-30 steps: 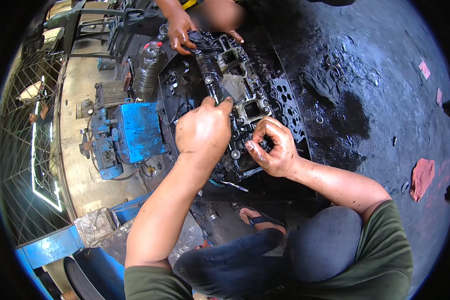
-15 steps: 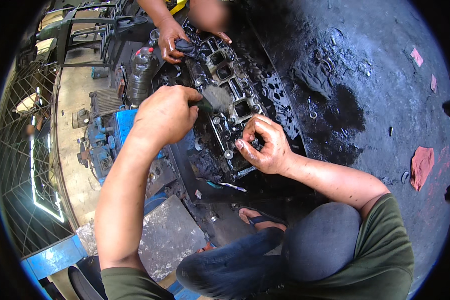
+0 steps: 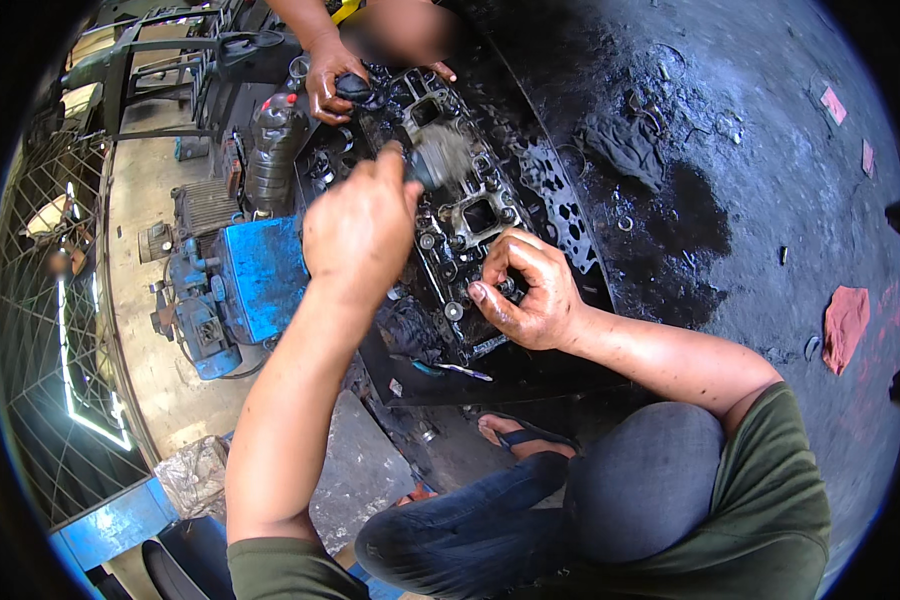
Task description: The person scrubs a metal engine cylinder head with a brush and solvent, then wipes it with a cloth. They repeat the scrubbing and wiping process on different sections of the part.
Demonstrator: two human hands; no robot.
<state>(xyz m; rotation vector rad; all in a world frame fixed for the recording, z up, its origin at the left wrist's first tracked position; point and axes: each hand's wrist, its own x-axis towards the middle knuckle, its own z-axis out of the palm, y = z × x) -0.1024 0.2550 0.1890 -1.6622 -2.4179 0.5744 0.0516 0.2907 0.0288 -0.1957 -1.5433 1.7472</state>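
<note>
Oil-darkened grey floor point(image 3: 770, 160) runs along the right of a flat black tray point(image 3: 560, 376), which carries a long, oily metal engine part with square openings point(image 3: 458, 226). Just now a dark-based brush with grey bristles point(image 3: 448, 158) has travelled up the part, so the brushing falls on a stretch nearer the co-worker's hand point(image 3: 328, 82). The person's left hand point(image 3: 360, 230) has its grip closed round the brush, both blurred. Half a second ago the middle opening showed; now the bristles cover it. The left hand has also swung rightward, baring more of the blue metal box point(image 3: 262, 275). The right hand point(image 3: 535, 290) keeps its place at the part's near end, thumb and forefinger curled close; whether they pinch anything, I cannot tell.
</note>
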